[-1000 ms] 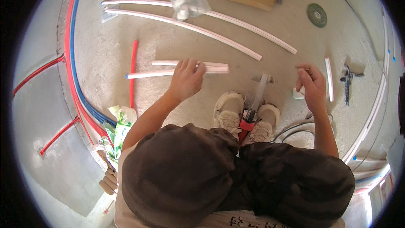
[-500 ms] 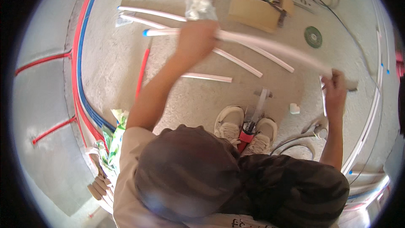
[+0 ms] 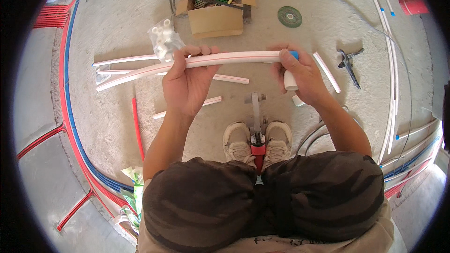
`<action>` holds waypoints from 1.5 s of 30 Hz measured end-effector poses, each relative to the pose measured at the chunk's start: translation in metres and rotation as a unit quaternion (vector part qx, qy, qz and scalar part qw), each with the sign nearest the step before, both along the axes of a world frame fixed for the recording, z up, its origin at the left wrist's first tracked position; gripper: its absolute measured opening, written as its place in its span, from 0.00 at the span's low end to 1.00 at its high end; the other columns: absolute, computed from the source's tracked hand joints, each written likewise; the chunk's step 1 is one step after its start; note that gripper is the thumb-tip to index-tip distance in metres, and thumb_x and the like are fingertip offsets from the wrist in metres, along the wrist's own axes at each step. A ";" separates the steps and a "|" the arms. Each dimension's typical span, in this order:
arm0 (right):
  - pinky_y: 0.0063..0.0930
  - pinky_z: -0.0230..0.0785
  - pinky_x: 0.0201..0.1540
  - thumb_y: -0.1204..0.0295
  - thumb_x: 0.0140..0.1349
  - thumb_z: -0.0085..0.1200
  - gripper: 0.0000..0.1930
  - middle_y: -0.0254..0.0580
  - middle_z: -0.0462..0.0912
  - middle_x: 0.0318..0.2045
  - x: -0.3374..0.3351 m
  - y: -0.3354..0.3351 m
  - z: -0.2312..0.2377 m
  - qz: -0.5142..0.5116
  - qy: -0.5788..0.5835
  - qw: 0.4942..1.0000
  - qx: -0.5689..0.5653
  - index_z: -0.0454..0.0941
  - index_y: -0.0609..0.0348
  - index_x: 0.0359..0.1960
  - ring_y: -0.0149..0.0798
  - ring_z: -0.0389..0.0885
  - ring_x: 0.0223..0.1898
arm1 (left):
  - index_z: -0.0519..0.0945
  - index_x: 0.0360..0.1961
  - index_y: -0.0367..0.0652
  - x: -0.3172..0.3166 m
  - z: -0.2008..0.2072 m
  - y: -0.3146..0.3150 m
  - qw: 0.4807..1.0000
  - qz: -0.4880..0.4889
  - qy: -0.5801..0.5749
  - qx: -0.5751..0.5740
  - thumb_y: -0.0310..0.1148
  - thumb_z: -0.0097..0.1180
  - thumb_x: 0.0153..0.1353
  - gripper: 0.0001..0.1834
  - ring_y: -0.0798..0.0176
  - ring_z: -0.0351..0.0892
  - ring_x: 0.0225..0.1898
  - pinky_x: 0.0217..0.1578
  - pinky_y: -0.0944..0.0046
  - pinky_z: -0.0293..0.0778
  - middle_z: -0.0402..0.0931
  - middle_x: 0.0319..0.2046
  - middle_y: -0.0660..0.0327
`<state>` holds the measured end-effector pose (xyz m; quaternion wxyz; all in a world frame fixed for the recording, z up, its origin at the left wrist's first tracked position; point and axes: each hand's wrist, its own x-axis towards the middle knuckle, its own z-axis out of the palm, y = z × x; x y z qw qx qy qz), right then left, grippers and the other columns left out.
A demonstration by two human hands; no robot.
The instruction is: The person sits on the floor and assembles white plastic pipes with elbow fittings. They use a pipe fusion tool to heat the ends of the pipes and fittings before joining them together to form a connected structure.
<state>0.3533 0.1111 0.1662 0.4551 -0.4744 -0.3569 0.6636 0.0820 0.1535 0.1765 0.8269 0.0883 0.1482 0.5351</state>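
Presently, the left hand (image 3: 183,91) cups the pipe (image 3: 234,58), palm up, fingers curled behind it; the right hand (image 3: 307,77) pinches its blue end (image 3: 294,55) plus a white fitting (image 3: 290,81), perhaps an elbow, partly hidden. The pipe spans both hands, beyond 2 shoes (image 3: 237,144).

So the white pipe (image 3: 234,57) had a thin red stripe down its length plus a blue tip (image 3: 294,55) on the right. It was held up roughly crosswise, left end angled a bit closer to the body, left hand (image 3: 185,89) partway along, right hand (image 3: 307,72) by the tip. That same hand also had a stubby white fitting (image 3: 290,81), round end facing the body.
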 end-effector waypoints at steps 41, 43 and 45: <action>0.37 0.74 0.37 0.62 0.66 0.61 0.15 0.48 0.81 0.39 0.060 -0.029 -0.118 0.171 -0.582 0.779 0.158 0.81 0.62 0.44 0.44 0.79 0.32 | 0.76 0.42 0.45 -0.042 0.001 -0.001 0.294 -0.061 0.776 0.554 0.32 0.64 0.59 0.11 0.51 0.76 0.39 0.41 0.53 0.70 0.74 0.34 0.58; 0.39 0.75 0.41 0.60 0.66 0.61 0.17 0.51 0.81 0.45 0.056 -0.033 -0.112 0.111 -0.626 0.746 0.198 0.81 0.63 0.46 0.49 0.80 0.38 | 0.75 0.40 0.46 -0.044 0.003 -0.004 0.271 -0.033 0.776 0.569 0.29 0.63 0.56 0.12 0.52 0.76 0.38 0.40 0.55 0.70 0.72 0.34 0.59; 0.43 0.76 0.47 0.59 0.67 0.60 0.19 0.55 0.80 0.50 0.043 -0.031 -0.089 0.052 -0.629 0.751 0.196 0.82 0.63 0.48 0.58 0.81 0.45 | 0.75 0.41 0.47 -0.046 0.003 -0.007 0.252 -0.007 0.779 0.575 0.29 0.63 0.55 0.13 0.52 0.75 0.38 0.40 0.54 0.70 0.72 0.34 0.58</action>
